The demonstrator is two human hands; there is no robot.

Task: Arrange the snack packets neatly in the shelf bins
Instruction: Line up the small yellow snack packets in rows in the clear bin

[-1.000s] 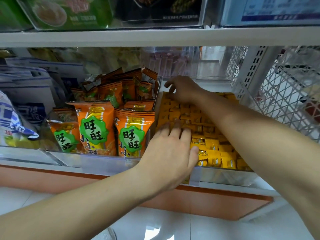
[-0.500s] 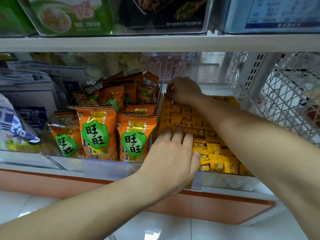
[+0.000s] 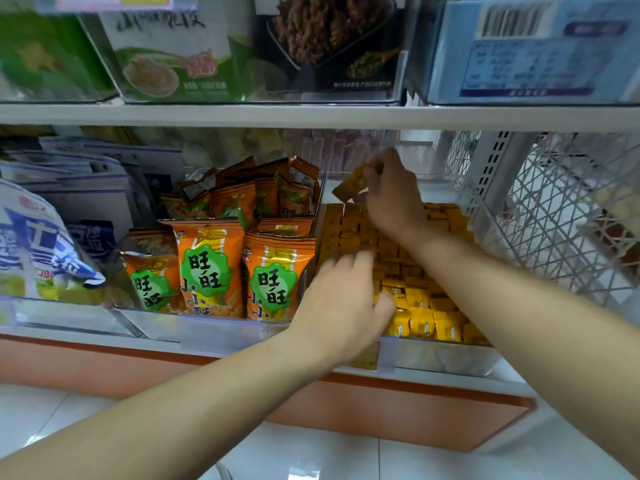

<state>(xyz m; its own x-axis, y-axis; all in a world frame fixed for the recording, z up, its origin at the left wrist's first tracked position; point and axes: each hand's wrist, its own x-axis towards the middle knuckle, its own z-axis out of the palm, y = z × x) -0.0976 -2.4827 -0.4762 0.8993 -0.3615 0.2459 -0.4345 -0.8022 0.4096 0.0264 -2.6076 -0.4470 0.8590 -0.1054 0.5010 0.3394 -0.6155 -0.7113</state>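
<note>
A clear shelf bin (image 3: 446, 358) holds several small yellow snack packets (image 3: 420, 320) packed in rows. My right hand (image 3: 391, 199) is at the back of this bin and pinches one small orange-yellow packet (image 3: 349, 185), lifted above the rows. My left hand (image 3: 343, 306) lies flat with straight fingers on the packets near the bin's front left. To the left, another clear bin (image 3: 194, 329) holds orange snack bags (image 3: 207, 271) with green labels, standing upright.
Blue and white bags (image 3: 38, 244) fill the far left of the shelf. A white wire basket (image 3: 568, 216) stands at the right. The upper shelf (image 3: 311, 116) carries boxed goods close overhead. White floor tiles lie below the orange shelf base (image 3: 398, 410).
My right hand has lifted a small packet up out of the back rows. My left hand stays pressed on the front packets. The camera has moved closer and tilted up.
</note>
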